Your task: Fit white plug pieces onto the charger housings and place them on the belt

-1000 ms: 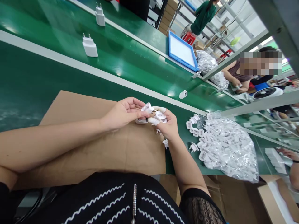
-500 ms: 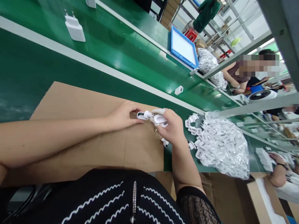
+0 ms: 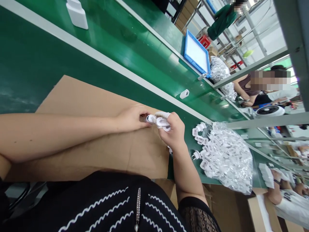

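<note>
Above the cardboard sheet my left hand (image 3: 132,119) pinches a white charger housing, now mostly hidden behind its fingertips. My right hand (image 3: 173,129), with a white cover on a finger, is closed around white plug caps (image 3: 163,123). A white cap (image 3: 151,119) at its fingertips meets the end of the housing; I cannot tell whether it is seated. Both hands are almost touching. Partly behind my right wrist, another small white plug piece (image 3: 170,149) lies at the edge of the cardboard.
Beneath my arms lies the cardboard sheet (image 3: 116,154). To the right, a clear bag (image 3: 231,158) spills white plug caps. White chargers (image 3: 77,15) stand on the green conveyor (image 3: 135,54) beyond a metal rail. A blue tray (image 3: 197,54) sits farther back. Other people work at the right.
The cap in my right hand has moved left onto the end of the housing, whose dark open end is now covered. The view has shifted slightly.
</note>
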`<state>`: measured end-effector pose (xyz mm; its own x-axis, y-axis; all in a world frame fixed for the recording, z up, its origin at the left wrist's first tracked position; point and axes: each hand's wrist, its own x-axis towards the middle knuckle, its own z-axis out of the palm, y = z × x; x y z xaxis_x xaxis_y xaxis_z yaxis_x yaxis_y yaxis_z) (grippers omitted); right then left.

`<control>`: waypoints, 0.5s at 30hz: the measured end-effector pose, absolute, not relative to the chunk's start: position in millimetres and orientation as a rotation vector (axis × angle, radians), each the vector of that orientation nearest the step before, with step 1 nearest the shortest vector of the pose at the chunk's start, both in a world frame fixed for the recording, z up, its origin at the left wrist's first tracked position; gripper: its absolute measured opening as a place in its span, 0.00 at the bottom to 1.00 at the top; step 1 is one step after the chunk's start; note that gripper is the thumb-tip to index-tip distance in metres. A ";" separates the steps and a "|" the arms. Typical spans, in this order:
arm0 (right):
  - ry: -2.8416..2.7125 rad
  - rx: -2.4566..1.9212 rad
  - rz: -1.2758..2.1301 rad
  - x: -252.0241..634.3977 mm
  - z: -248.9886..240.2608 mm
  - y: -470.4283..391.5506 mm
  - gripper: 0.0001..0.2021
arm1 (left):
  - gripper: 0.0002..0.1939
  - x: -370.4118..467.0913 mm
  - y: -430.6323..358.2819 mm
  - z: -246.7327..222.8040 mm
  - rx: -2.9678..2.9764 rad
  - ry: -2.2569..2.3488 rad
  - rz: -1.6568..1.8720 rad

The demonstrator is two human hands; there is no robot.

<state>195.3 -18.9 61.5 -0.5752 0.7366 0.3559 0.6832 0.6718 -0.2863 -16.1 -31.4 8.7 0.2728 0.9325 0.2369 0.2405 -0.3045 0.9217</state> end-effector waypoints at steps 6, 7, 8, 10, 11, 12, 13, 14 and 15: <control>-2.578 -1.127 0.020 184.4 61.3 -25.9 0.15 | 0.08 -16.7 -31.4 2.2 1.800 1.175 1.051; -2.599 -1.129 -0.035 182.3 61.9 -28.3 0.13 | 0.08 -16.8 -31.9 1.3 1.826 1.180 1.059; -2.616 -1.130 -0.083 180.4 62.7 -30.6 0.11 | 0.08 -17.0 -32.5 0.8 1.865 1.172 1.071; -2.631 -1.129 -0.139 177.7 63.9 -34.0 0.09 | 0.08 -17.3 -34.3 0.7 1.978 1.146 1.085; -2.627 -1.130 -0.145 176.9 64.2 -35.0 0.08 | 0.09 -17.5 -35.2 1.0 2.045 1.144 1.076; -2.618 -1.135 -0.139 176.3 64.3 -35.4 0.08 | 0.10 -17.7 -36.0 1.2 2.118 1.154 1.054; -2.605 -1.146 -0.122 175.8 64.0 -35.4 0.08 | 0.12 -17.9 -36.6 1.3 2.193 1.175 1.019; -2.591 -1.160 -0.099 175.3 63.3 -35.2 0.08 | 0.14 -17.9 -37.0 1.3 2.267 1.208 0.979; -2.575 -1.178 -0.070 174.7 62.2 -34.9 0.08 | 0.16 -17.9 -37.1 1.1 2.337 1.246 0.941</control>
